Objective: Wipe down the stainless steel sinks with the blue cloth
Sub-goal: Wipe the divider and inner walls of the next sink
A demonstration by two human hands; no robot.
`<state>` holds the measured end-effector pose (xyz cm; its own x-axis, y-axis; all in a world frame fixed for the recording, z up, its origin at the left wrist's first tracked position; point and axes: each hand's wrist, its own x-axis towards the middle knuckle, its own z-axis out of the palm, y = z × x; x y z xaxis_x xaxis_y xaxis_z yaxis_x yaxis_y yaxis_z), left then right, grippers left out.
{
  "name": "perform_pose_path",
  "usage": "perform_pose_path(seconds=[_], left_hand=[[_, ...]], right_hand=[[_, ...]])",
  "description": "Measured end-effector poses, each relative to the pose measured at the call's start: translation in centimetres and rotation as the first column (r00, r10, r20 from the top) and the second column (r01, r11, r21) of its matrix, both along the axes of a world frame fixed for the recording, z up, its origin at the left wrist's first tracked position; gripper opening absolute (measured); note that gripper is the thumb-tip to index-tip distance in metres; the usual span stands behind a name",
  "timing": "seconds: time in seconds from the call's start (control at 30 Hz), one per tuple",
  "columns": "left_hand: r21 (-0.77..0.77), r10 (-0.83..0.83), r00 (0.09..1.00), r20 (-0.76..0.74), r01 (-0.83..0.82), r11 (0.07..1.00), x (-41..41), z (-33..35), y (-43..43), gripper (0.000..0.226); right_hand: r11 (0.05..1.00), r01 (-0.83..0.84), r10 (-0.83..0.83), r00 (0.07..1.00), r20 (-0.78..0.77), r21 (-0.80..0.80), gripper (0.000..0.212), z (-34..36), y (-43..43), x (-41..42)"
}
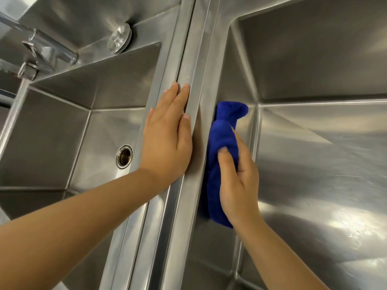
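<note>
Two stainless steel sinks sit side by side, split by a raised steel divider (188,65). My right hand (238,174) grips a bunched blue cloth (222,135) and holds it against the left inner wall of the right sink (314,164). My left hand (167,139) lies flat with straight fingers on the divider rim, at the edge of the left sink (62,132).
The left sink has a round drain hole (124,156) in its bottom. A chrome faucet spout and lever (39,51) reach over its far left corner. A round metal fitting (119,38) sits on the far wall. The right sink's bottom shines with reflections.
</note>
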<state>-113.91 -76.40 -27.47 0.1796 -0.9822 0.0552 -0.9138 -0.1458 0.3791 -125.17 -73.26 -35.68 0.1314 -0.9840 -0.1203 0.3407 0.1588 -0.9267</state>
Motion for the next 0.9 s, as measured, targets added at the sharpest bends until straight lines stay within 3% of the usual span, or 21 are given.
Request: perform_pose_path(seconds=[0.07,0.13,0.23,0.33,0.5,0.6,0.7,0.8,0.9], left_hand=[[0.008,0.004,1.000,0.001,-0.004,1.000,-0.1,0.0,0.1,0.051],[0.011,0.004,1.000,-0.002,-0.004,1.000,-0.1,0.0,0.0,0.051],[0.004,0.007,1.000,0.005,-0.007,1.000,-0.1,0.2,0.0,0.051],[0.002,0.006,1.000,0.001,-0.006,1.000,-0.1,0.1,0.0,0.050],[-0.003,-0.006,1.000,-0.003,0.006,1.000,0.0,-0.1,0.1,0.050],[-0.002,-0.001,1.000,-0.017,0.001,1.000,0.0,0.0,0.0,0.051],[-0.006,0.003,1.000,-0.002,-0.003,1.000,-0.1,-0.1,0.0,0.051],[-0.002,0.010,1.000,-0.004,-0.010,1.000,0.0,0.0,0.1,0.051],[-0.005,-0.001,1.000,0.000,0.001,1.000,0.0,0.0,0.0,0.050]], right_hand=[[1.000,0.016,-0.015,0.999,-0.048,0.019,0.057,-2.0,-0.3,0.1],[0.987,0.015,-0.002,0.996,-0.084,0.158,0.055,-4.5,-0.6,0.1],[0.916,0.017,0.027,0.994,-0.103,0.401,0.023,-7.6,-0.9,-0.1],[0.848,0.021,0.025,0.996,-0.081,0.529,0.022,-7.9,-1.3,-0.1],[0.959,0.031,-0.006,0.996,-0.089,0.281,0.047,-2.9,0.4,0.0],[0.972,0.052,-0.021,0.990,-0.136,0.230,0.053,-4.2,0.6,0.1],[0.926,0.074,0.009,0.976,-0.218,0.371,0.045,-8.0,0.1,0.3],[0.795,0.091,0.065,0.970,-0.234,0.600,0.036,-11.8,-0.5,0.2],[0.765,0.080,0.087,0.971,-0.225,0.639,0.035,-11.7,-0.9,0.1]])
